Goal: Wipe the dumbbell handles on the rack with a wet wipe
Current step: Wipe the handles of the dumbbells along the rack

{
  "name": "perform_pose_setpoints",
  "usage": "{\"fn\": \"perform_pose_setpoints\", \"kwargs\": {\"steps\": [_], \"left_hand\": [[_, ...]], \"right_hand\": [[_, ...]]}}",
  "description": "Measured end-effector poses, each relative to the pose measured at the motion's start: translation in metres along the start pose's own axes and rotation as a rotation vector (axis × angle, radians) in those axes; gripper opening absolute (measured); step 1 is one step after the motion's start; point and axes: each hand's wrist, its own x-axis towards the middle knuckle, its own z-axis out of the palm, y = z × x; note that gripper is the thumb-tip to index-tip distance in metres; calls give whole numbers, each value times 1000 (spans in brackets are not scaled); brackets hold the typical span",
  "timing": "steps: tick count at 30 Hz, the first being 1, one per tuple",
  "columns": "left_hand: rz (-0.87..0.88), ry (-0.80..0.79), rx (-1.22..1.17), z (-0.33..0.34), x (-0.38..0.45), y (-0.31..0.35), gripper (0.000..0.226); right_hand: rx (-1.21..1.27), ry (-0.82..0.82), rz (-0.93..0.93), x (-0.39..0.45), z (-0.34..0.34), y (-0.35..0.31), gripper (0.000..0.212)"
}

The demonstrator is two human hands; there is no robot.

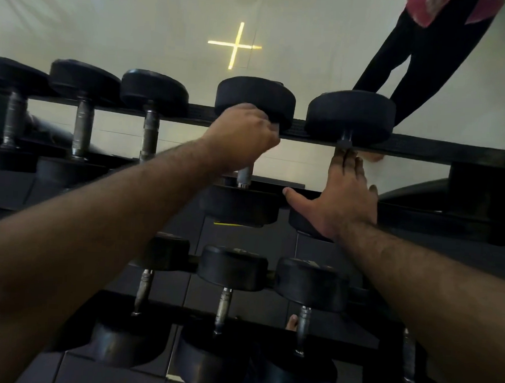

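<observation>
Nearest, below both forearms, the lower-tier dumbbells (231, 269) sit dim and partly cut off. The right hand (342, 197) lies flat with fingers spread over a hidden handle, a pale scrap, probably the wet wipe (374, 156), beyond its fingertips. Left of it, the left hand (243, 131) is curled around another dumbbell's handle (244, 175) on the rack (457, 151).

The right hand (342, 197) hides its dumbbell's handle; no wipe shows.

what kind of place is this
Most likely a gym weight area: a two-tier black rack holds rows of dumbbells, and the left hand grips one dumbbell's handle.
</observation>
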Motion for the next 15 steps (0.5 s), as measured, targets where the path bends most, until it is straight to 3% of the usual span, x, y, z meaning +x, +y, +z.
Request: {"fn": "perform_pose_setpoints", "kwargs": {"steps": [3,5,8,9,11,13,15], "left_hand": [[160,-175,42,-3,1,16,12],[172,-293,-30,3,-10,20,16],[62,-282,-455,1,-36,-2,17],[3,-231,-645,-3,-45,-11,14],[-232,41,-916,-6,-54,-22,15],[-449,343,-779,6,-54,-21,19],[-475,400,-588,26,-49,-13,24]], "right_hand": [[-5,20,8,0,0,-3,141],[-6,30,8,0,1,-3,140],[-13,38,2,0,2,-2,140],[-15,42,3,0,3,-2,140],[-11,50,3,1,4,0,140],[-2,54,-4,1,4,-1,140],[3,67,-4,2,4,-3,140]]}}
